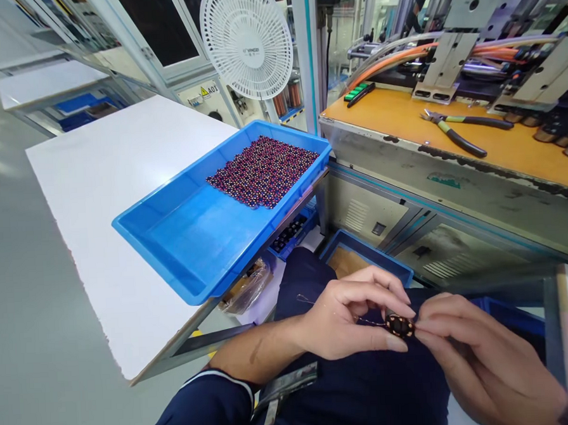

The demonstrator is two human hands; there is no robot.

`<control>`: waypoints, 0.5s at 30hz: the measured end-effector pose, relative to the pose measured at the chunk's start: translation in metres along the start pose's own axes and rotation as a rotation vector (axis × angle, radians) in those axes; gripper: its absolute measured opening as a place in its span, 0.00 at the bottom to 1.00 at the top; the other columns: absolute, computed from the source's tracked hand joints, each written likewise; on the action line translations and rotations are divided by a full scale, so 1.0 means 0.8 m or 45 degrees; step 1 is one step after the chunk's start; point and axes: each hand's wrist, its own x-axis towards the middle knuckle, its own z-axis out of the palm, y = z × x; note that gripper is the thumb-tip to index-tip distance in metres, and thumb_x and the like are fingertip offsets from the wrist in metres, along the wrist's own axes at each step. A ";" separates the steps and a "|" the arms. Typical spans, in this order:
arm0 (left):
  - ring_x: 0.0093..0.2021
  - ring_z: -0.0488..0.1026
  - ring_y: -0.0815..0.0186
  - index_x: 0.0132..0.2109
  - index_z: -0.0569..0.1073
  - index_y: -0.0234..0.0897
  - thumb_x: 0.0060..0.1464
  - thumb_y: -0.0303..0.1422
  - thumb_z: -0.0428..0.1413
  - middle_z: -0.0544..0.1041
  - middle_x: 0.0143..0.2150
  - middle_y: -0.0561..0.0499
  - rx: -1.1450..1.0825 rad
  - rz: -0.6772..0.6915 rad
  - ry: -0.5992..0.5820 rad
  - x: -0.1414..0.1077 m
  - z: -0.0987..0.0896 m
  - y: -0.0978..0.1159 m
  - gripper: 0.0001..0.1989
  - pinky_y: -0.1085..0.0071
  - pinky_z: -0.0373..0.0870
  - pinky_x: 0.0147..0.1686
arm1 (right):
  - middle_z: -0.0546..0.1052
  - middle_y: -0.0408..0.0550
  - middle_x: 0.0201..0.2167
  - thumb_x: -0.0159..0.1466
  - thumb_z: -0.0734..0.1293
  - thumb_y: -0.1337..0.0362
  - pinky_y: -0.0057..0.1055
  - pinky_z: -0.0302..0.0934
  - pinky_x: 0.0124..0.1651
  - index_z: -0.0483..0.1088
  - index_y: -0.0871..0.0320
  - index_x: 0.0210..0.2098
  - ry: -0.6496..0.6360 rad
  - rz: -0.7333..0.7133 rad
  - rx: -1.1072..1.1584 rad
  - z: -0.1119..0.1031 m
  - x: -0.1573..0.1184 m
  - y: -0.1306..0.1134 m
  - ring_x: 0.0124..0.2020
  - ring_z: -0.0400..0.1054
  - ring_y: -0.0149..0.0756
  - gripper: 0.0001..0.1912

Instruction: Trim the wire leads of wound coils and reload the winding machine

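Head view: small round black part (pixel 400 325), dotted with copper spots.

A flat white table (pixel 120 176) was seen, with a long blue plastic tray (pixel 185 243) set on it. On a flat orange bench top (pixel 393 115), black-handled metal pliers (pixel 444 128) were laid near a small green and black tool (pixel 359 93).
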 end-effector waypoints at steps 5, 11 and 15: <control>0.32 0.70 0.74 0.51 0.74 0.34 0.40 0.32 0.72 0.74 0.38 0.50 0.061 -0.265 -0.033 -0.005 -0.006 0.003 0.30 0.76 0.70 0.34 | 0.75 0.45 0.31 0.71 0.62 0.71 0.20 0.67 0.40 0.68 0.60 0.39 0.127 -0.047 -0.084 0.009 -0.006 -0.002 0.35 0.72 0.26 0.04; 0.28 0.72 0.76 0.48 0.70 0.33 0.57 0.30 0.61 0.73 0.32 0.52 -0.128 -0.272 -0.071 -0.011 -0.005 0.000 0.13 0.79 0.71 0.30 | 0.74 0.47 0.32 0.70 0.63 0.73 0.24 0.65 0.41 0.68 0.60 0.38 0.162 0.001 -0.204 0.018 -0.016 -0.005 0.36 0.70 0.29 0.04; 0.36 0.77 0.73 0.43 0.71 0.34 0.54 0.25 0.62 0.72 0.46 0.47 -0.175 -0.103 -0.024 -0.009 -0.003 -0.002 0.10 0.74 0.75 0.37 | 0.73 0.47 0.34 0.70 0.63 0.73 0.24 0.65 0.41 0.68 0.60 0.39 0.243 0.068 -0.326 0.024 -0.017 -0.007 0.35 0.70 0.29 0.04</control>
